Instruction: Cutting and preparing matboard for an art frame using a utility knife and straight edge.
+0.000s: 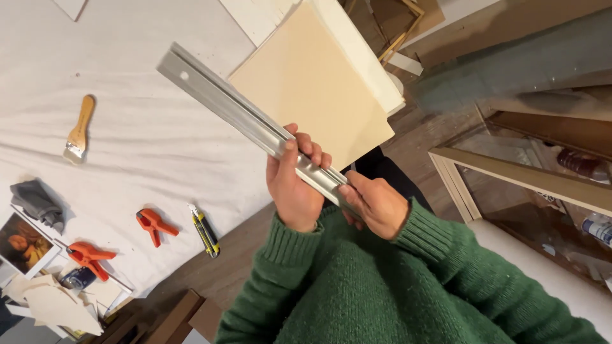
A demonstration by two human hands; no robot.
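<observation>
Both my hands hold a long metal straightedge [223,99] that slants from upper left down to the middle. My left hand [294,185] wraps around its lower part with the thumb on top. Closed on its near end, just below and to the right, is my right hand [376,202]. Both arms are in green knitted sleeves. A tan board [319,89] lies just behind the straightedge, partly over a thick white board [366,54].
On the white cloth [146,134] lie a paintbrush [80,130], two orange spring clamps [154,224] [89,256], a yellow-and-black utility knife [205,230], a grey rag [38,202], a photo print [22,245] and paper scraps. A wooden frame with glass [510,175] stands at right.
</observation>
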